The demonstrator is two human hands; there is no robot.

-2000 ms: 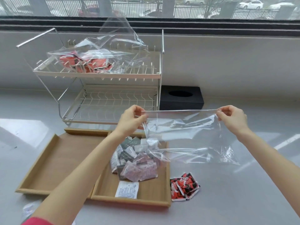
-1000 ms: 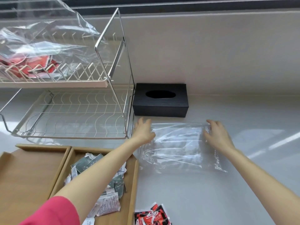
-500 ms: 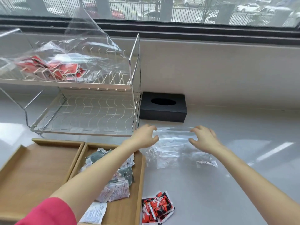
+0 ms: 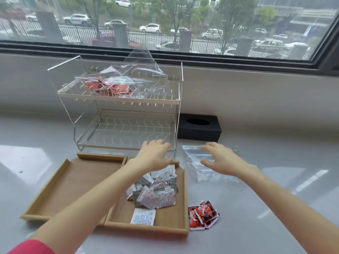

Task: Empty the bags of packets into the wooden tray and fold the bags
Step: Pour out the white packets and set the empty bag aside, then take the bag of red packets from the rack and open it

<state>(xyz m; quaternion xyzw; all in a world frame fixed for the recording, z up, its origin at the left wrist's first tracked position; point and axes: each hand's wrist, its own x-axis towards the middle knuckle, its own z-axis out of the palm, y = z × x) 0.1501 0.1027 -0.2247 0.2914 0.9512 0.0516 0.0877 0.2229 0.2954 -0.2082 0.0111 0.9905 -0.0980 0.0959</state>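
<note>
An empty clear plastic bag [image 4: 201, 172] lies folded flat on the grey counter, right of the wooden tray [image 4: 185, 198]. My right hand [image 4: 220, 158] hovers over the bag, fingers spread, holding nothing. My left hand [image 4: 156, 154] is open above the tray's far edge, clear of the bag. The tray's right compartment holds a heap of several small packets [image 4: 156, 191]; its left compartment [image 4: 77, 180] shows bare wood. Another clear bag with red packets [image 4: 113, 85] sits on the top shelf of the wire rack [image 4: 128, 129].
A few red and black packets [image 4: 202, 215] lie on the counter just right of the tray. A black tissue box [image 4: 199, 128] stands against the wall behind the folded bag. The window sill runs along the back.
The bag went from held up stretched between both hands to laid on the counter and folded smaller. Both hands have now let go; the left hand moved left off the bag.
</note>
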